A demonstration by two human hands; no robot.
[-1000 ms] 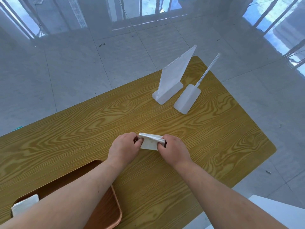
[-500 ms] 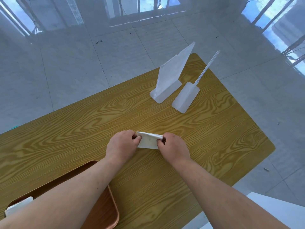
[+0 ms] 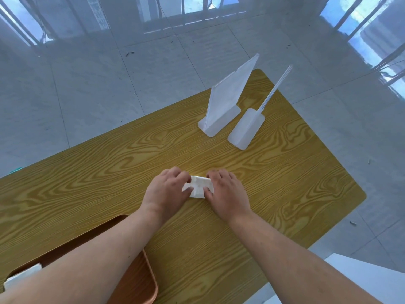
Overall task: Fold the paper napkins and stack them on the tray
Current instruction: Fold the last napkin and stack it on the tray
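A small white paper napkin (image 3: 199,186), folded into a narrow rectangle, lies on the wooden table (image 3: 285,178) at its middle. My left hand (image 3: 168,191) presses on its left end and my right hand (image 3: 225,191) presses on its right end, fingers bent over the paper. Only the strip between the hands shows. At the near left sits a brown tray (image 3: 140,286), mostly covered by my left forearm. A folded white napkin (image 3: 22,276) lies at the tray's left edge.
Two white plastic napkin holders stand at the table's far right: a tall upright one (image 3: 225,106) and a thinner one (image 3: 247,130) beside it. Grey tiled floor surrounds the table. A white surface (image 3: 361,279) sits at the near right corner.
The raised fold of the napkin has come down flat on the table. Both hands have closed in over its ends, and the visible strip between them is shorter.
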